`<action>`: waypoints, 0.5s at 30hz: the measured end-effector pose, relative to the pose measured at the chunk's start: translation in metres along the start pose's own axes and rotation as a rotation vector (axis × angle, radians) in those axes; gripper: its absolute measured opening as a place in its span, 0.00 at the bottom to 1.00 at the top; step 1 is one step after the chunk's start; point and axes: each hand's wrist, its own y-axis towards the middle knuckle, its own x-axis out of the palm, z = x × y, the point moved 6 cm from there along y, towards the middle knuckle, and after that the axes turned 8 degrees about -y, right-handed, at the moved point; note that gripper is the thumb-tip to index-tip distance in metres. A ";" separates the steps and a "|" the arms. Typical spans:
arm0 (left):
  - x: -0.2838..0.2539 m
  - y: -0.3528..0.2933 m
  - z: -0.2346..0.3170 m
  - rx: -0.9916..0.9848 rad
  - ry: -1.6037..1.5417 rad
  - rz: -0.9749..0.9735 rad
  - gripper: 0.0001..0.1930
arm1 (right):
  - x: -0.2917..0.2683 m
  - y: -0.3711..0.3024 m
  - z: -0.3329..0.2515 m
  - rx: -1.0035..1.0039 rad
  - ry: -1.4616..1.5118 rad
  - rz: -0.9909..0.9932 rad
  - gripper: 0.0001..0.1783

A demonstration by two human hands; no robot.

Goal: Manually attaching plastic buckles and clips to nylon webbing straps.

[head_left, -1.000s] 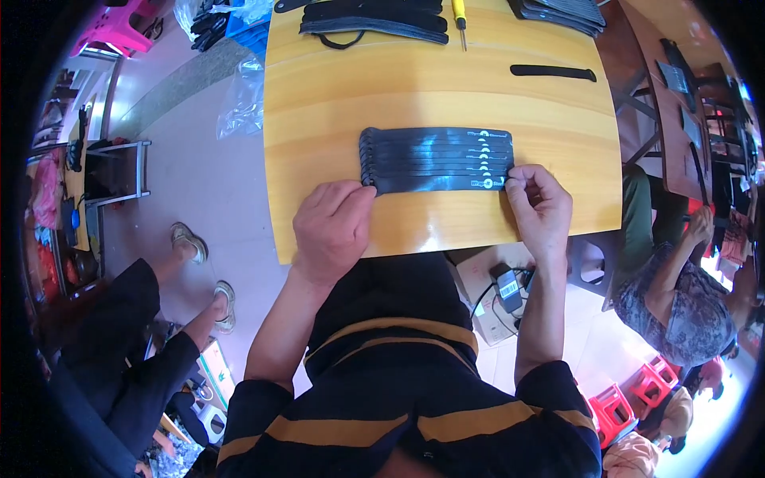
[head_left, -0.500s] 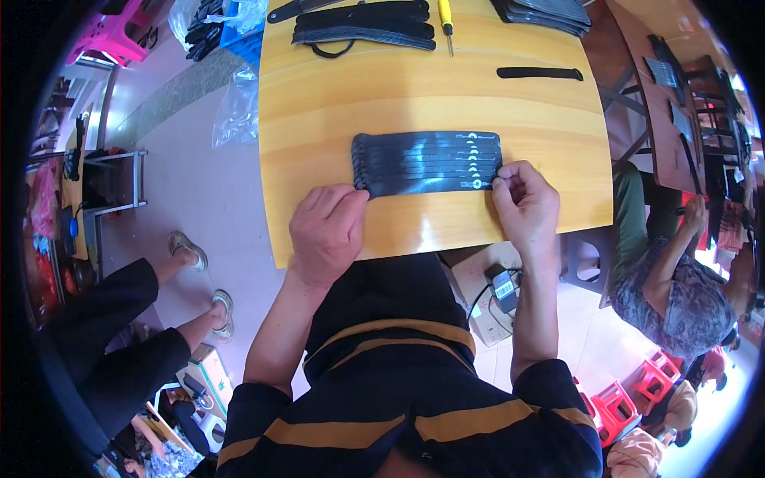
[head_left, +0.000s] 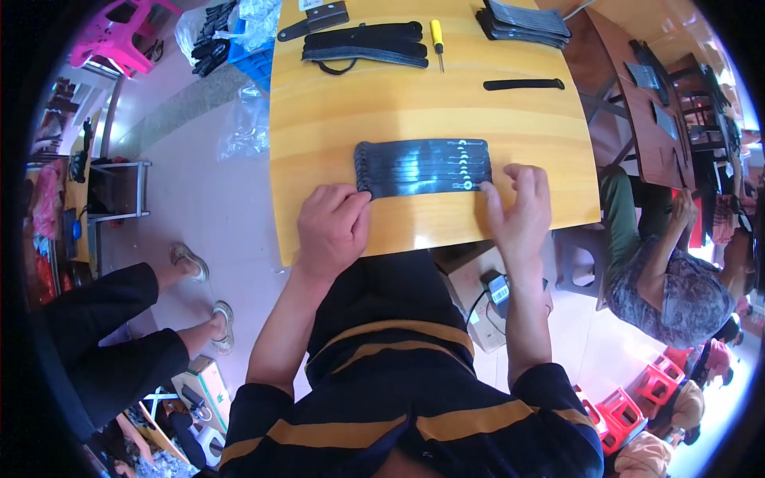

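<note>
A flat, glossy black row of overlapping straps point(head_left: 422, 169) lies on the wooden table in front of me. White printed marks run down its right end, and the left end looks ridged. At the lower left corner, my left hand point(head_left: 333, 227) is closed, with thumb and forefinger pinching the edge of the straps. My right hand point(head_left: 519, 207) is beside the lower right corner, thumb and fingers apart, the thumb tip at or very near the edge. Whether that thumb touches the straps I cannot tell.
Toward the table's point(head_left: 343, 111) far side lie a stack of black straps point(head_left: 366, 45), a yellow-handled screwdriver point(head_left: 437, 36), a single black strap point(head_left: 523, 84) and a pile of dark strap sets point(head_left: 526, 24). A seated person point(head_left: 673, 279) works at right; another person's legs point(head_left: 135, 311) are at left.
My right thumb and fingers have parted from their pinch on the right corner of the straps. My left hand keeps its pinch. The whole view has shifted slightly.
</note>
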 end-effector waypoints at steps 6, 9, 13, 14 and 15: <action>0.002 -0.005 0.002 0.017 0.000 -0.023 0.08 | 0.025 -0.048 -0.085 -0.440 0.135 -0.223 0.40; -0.002 -0.008 0.007 0.025 0.014 -0.061 0.10 | 0.043 -0.062 -0.101 -0.475 0.106 -0.337 0.47; -0.002 -0.015 0.008 0.025 0.049 -0.147 0.14 | 0.062 -0.069 -0.100 -0.476 -0.038 -0.367 0.49; -0.001 -0.017 0.006 0.020 0.041 -0.174 0.16 | 0.067 -0.071 -0.098 -0.483 -0.062 -0.382 0.50; -0.005 -0.018 0.008 0.023 0.051 -0.164 0.16 | 0.063 -0.070 -0.100 -0.494 -0.060 -0.371 0.50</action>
